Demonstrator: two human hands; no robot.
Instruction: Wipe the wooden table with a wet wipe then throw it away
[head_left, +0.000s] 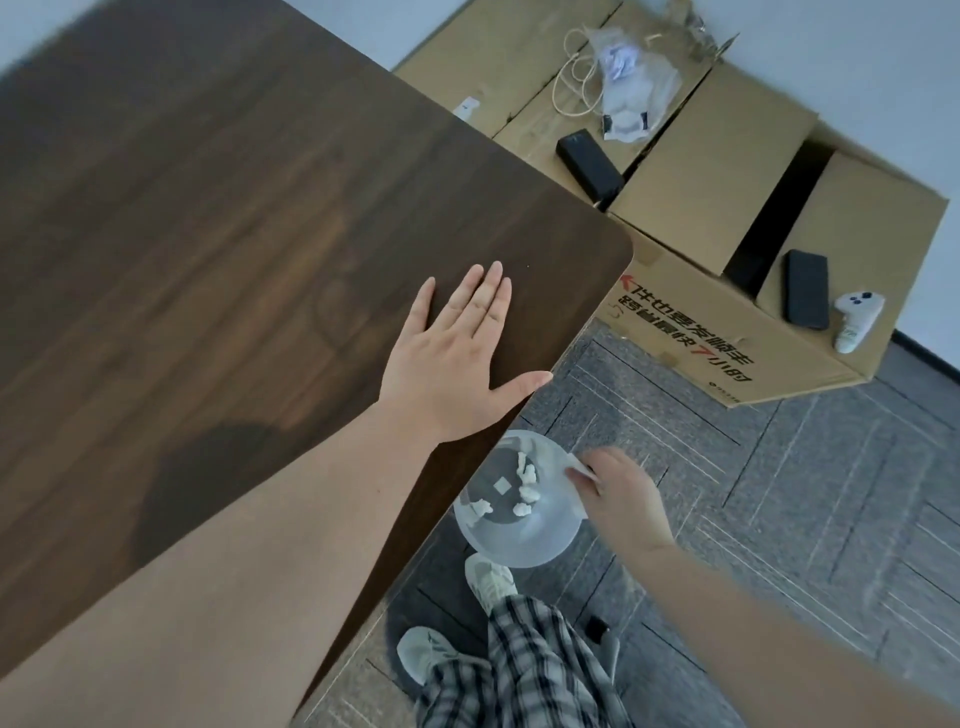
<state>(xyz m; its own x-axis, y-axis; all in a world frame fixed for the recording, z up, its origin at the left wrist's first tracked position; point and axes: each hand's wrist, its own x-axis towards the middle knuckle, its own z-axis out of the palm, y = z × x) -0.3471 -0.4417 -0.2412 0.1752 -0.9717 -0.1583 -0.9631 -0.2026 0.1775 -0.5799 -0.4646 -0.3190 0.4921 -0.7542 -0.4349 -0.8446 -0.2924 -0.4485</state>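
The dark wooden table (208, 208) fills the left of the view, its rounded corner at centre right. My left hand (457, 358) lies flat and open on the table near that corner, fingers together, thumb at the edge. Below the table edge a translucent round bin (519, 558) stands on the floor with several crumpled white wipes (525, 475) in it. My right hand (618, 499) hovers at the bin's right rim, fingertips pinched on a small white piece, apparently the wet wipe (577, 467).
Flattened and open cardboard boxes (727, 182) lie beyond the table corner, carrying a black power bank (589, 161), a black phone (806, 296), a white controller (854, 317) and a plastic bag (631, 88). My shoes (488, 577) stand on grey carpet tiles beside the bin.
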